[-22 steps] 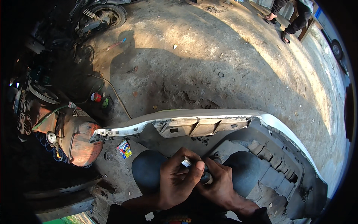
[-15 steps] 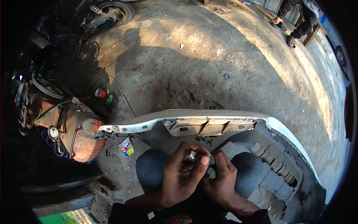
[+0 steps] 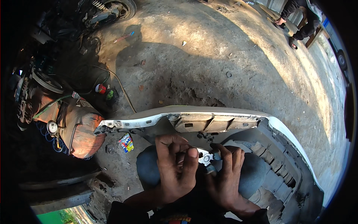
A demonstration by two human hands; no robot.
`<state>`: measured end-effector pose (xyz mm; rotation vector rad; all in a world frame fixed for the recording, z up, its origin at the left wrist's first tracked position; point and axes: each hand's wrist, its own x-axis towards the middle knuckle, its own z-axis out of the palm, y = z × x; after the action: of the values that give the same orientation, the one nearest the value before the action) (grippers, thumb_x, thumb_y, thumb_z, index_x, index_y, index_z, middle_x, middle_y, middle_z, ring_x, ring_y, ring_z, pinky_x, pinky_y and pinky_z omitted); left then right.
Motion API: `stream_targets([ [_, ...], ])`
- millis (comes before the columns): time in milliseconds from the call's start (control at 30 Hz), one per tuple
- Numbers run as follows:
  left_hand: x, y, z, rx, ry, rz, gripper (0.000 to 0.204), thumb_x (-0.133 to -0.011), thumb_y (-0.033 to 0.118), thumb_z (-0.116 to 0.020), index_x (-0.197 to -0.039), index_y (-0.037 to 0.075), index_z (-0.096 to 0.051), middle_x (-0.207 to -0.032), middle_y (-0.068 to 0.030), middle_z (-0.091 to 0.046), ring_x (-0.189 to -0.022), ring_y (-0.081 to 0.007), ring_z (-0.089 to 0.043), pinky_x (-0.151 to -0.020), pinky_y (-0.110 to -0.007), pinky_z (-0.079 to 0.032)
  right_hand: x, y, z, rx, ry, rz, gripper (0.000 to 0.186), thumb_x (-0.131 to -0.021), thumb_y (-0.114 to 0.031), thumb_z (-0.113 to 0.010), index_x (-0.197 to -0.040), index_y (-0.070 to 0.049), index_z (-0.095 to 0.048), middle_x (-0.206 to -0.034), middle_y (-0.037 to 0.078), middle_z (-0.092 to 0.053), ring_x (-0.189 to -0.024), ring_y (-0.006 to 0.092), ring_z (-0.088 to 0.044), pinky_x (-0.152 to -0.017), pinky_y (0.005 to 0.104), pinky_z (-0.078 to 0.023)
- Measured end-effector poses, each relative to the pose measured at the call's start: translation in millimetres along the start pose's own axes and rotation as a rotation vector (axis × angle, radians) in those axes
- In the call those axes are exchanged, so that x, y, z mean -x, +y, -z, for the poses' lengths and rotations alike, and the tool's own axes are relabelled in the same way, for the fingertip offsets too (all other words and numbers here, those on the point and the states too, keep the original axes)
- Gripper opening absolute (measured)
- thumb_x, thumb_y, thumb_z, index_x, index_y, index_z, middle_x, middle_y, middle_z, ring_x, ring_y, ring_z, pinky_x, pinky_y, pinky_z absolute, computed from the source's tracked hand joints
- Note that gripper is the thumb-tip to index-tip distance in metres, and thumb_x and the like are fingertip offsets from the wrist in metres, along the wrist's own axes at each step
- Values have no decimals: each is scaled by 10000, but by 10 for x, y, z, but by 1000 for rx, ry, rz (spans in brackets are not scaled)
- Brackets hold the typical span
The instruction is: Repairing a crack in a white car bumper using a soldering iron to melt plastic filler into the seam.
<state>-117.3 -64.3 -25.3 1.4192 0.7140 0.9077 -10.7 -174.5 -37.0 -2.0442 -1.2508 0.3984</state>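
In my right hand [image 3: 228,175] is a pair of pliers [image 3: 206,159] with a silver head and dark blue-grey handles. The handles stand spread apart between my thumb and fingers. Close by the pliers' head, my left hand [image 3: 175,168] has its thumb and bent index finger apart. Its other fingers are curled and partly hidden, and I make out nothing between them. Both hands are over my lap, between my knees. A car bumper [image 3: 220,123] with a white edge and dark ribbed inner side curves in front of me and around to my right.
At the left lies an orange compressor tank [image 3: 87,136] with a pressure gauge [image 3: 52,127]. A hose [image 3: 121,84] runs over the ground. A colourful packet [image 3: 126,143] lies beside my left knee. Motorcycle parts [image 3: 108,13] stand far left; another person [image 3: 298,22] is far right.
My hands have drawn apart. The left thumb and index finger have opened away from the pliers, whose head now shows. The pliers' handles have spread in my right hand.
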Motion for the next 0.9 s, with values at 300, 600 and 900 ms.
stream_targets([
  [300, -201, 268, 233, 337, -148, 118, 326, -1000, 147, -718, -1085, 67, -413, -795, -11, -477, -559, -57, -348, -523, -253, -306, 108, 296, 863, -484, 62, -99, 512, -767, -30, -806, -1253, 19, -653, -1153, 179, -682, -986, 297, -661, -867, 363, -524],
  [600, -595, 572, -63, -299, -926, 287, 389, -807, 116, -911, -777, 74, -525, -603, -16, -584, -477, -22, -465, -470, -200, -284, 1340, 1845, 256, -438, 527, -890, 380, -974, -95, -702, -1334, -2, -625, -1115, 122, -667, -992, 172, -638, -851, 331, -522],
  [900, -569, 81, -373, -249, -1117, 594, 280, -1020, 238, -741, -956, 39, -554, -826, -19, -630, -731, -36, -585, -617, -236, -467, 1216, 2852, -1527, 76, 164, -696, 444, -878, -152, -738, -1280, -22, -601, -1127, 245, -625, -1117, 466, -570, -968, 532, -475],
])
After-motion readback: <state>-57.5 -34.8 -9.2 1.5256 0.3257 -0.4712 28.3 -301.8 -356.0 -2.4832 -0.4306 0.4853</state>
